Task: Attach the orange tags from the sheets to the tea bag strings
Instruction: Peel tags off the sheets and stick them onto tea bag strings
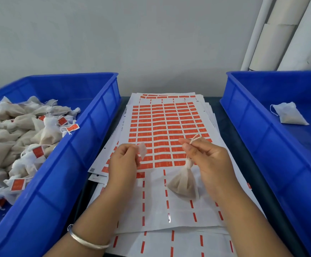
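A stack of white sheets (169,210) lies between two blue bins; the top sheet carries rows of orange tags (167,127) on its far part, with bare backing nearer me. My left hand (123,162) pinches a small peeled tag (142,152), its pale side toward me, above the sheet. My right hand (206,156) grips a white string (194,139) between thumb and finger. A tea bag (183,179) hangs from that string, its bottom near the sheet. The two hands are a short way apart.
A blue bin (88,145) on the left holds several tea bags with orange tags (37,152) on their strings. A blue bin (247,123) on the right holds one untagged tea bag (288,114). White tubes (280,34) lean against the wall at back right.
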